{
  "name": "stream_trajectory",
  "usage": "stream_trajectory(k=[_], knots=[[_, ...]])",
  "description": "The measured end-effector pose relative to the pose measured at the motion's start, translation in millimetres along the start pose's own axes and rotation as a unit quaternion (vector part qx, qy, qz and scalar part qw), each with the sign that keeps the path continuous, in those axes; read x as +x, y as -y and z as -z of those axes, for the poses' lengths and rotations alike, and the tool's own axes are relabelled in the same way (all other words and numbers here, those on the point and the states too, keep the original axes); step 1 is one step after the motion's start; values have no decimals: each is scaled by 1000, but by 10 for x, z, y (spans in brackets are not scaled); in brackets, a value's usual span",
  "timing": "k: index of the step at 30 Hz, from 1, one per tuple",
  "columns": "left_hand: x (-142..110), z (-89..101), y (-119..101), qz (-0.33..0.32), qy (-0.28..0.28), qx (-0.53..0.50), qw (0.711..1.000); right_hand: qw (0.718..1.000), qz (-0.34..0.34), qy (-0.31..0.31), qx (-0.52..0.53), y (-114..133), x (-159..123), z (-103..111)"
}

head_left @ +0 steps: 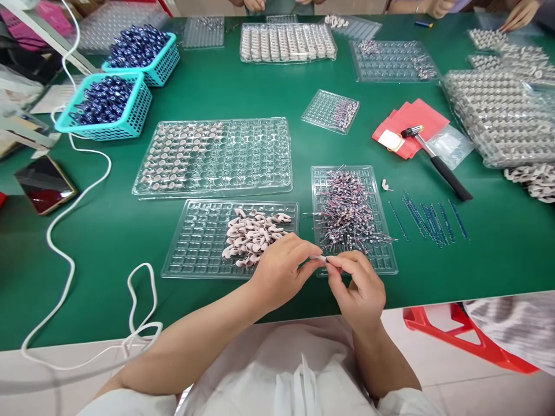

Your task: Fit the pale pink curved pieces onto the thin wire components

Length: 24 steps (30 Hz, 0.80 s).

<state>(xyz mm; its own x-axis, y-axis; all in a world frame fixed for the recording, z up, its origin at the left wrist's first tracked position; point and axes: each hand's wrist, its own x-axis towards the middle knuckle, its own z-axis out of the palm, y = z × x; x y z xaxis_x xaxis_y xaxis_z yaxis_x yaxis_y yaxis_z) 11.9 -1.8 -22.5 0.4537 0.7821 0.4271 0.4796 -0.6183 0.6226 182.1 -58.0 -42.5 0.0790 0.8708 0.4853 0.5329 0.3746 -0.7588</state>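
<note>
My left hand and my right hand meet above the table's near edge, both pinched on one small pale part held between their fingertips. Just beyond the left hand a clear tray carries a heap of pinkish-white caps. Past the right hand another clear tray holds a pile of thin wired components. A large clear blister tray farther back has its left cells filled with capped parts.
Two teal baskets of blue parts stand at the back left. A hammer lies on red paper at right, blue rods near it. A phone and white cable lie at left. Other people's hands work opposite.
</note>
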Motion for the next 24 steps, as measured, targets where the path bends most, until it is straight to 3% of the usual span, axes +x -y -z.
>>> stream_trajectory(k=[8, 19, 22, 24], knots=[[3, 9, 19, -10, 4, 8, 1000, 1000, 3, 14, 2, -25, -24, -4], [-10, -31, 46, -73, -29, 4, 997, 999, 2, 32, 8, -62, -36, -14], [-8, -9, 31, -59, -19, -33, 998, 1000, -5, 11, 8, -61, -22, -25], [0, 30, 10, -16, 8, -85, 996, 1000, -12, -8, 3, -57, -14, -27]])
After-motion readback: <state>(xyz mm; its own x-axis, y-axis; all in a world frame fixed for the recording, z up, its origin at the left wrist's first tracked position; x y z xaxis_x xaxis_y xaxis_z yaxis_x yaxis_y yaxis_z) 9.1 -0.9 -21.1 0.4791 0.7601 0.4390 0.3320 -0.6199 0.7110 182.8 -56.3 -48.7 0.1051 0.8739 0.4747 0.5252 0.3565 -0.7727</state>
